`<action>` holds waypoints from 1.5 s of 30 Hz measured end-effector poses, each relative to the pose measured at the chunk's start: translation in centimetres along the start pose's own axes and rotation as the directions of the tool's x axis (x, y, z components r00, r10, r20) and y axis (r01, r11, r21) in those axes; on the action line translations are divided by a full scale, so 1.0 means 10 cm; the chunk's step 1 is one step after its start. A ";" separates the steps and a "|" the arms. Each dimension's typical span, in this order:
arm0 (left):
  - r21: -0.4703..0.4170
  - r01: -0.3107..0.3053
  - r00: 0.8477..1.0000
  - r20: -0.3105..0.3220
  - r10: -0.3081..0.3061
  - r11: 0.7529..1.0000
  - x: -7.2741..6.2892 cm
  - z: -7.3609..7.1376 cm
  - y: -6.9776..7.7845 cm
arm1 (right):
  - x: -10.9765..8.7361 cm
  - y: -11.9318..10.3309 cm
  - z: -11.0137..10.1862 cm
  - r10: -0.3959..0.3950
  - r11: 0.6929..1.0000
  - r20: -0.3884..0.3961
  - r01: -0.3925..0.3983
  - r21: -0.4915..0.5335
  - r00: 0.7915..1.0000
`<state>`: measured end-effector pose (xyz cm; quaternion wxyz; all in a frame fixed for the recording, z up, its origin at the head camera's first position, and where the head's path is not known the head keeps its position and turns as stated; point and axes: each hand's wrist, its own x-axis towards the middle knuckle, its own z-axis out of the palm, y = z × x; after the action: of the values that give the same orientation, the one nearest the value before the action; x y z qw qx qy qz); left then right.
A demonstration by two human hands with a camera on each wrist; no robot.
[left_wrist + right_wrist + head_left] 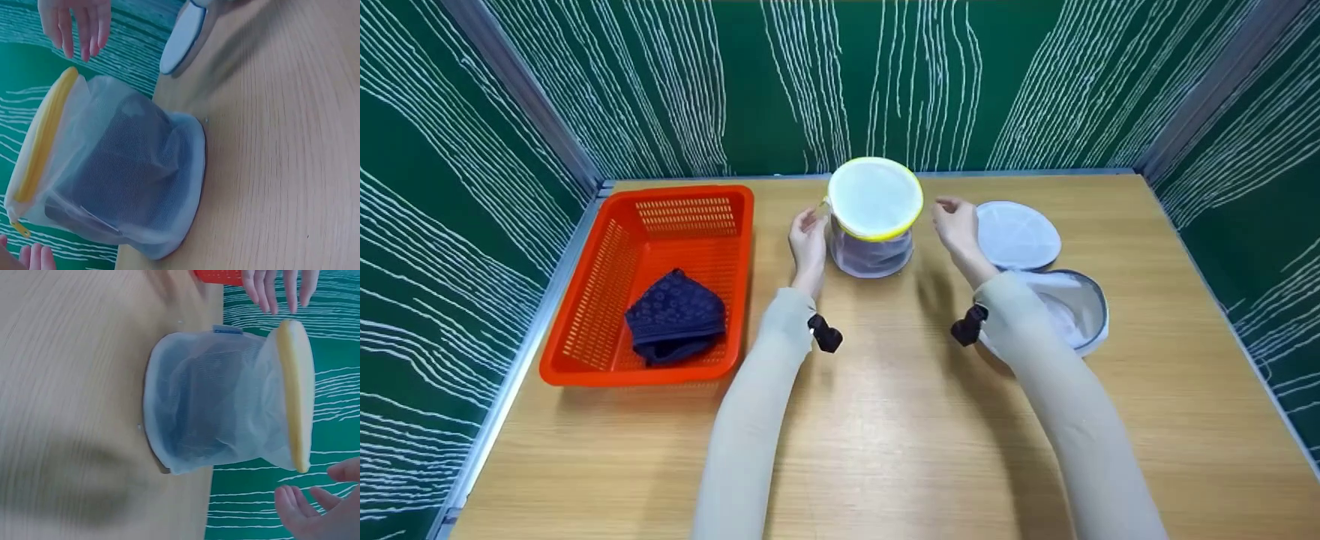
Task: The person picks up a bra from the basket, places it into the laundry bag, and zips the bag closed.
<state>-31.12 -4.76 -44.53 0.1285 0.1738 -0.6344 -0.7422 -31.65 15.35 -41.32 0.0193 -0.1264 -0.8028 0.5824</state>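
An upright mesh laundry bag (872, 255) with a yellow zipper rim (48, 135) stands on the table, its lid closed over the top. Dark cloth (129, 152) shows through the mesh. To the bag's left is my left hand (808, 244), fingers extended close to the zipper pull (21, 229); in the left wrist view a small gap separates them. My right hand (956, 225) hovers off the bag's right side, fingers loosely bent, holding nothing. Both hands are apart from the bag in the right wrist view.
At left sits an orange plastic basket (744, 285) with a dark blue patterned bra-like garment (675, 315) in it. At right, partly behind my right forearm, lies another white mesh bag (1080, 315) with its round lid (1018, 232) flipped back. Green walls enclose the table (877, 420).
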 end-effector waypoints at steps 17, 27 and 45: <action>-0.189 -0.006 1.000 -0.025 0.001 0.982 -0.47 0.04 0.06 | -0.27 -0.02 -0.45 -0.239 0.953 0.102 0.254 -0.166 0.966; -0.217 -0.026 0.995 0.090 0.047 0.976 -0.82 0.23 -0.07 | -0.49 0.08 -0.75 -0.373 0.881 0.160 0.403 -0.247 0.914; -0.180 0.092 0.953 0.300 -0.035 0.979 -1.37 0.78 -0.50 | -0.68 0.36 -1.34 -0.332 0.860 0.029 0.315 -0.402 0.943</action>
<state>-21.79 8.68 -47.15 0.0246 0.0683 -0.5660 -0.8212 -22.04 27.36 -39.63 0.1068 -0.0031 -0.9140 0.3914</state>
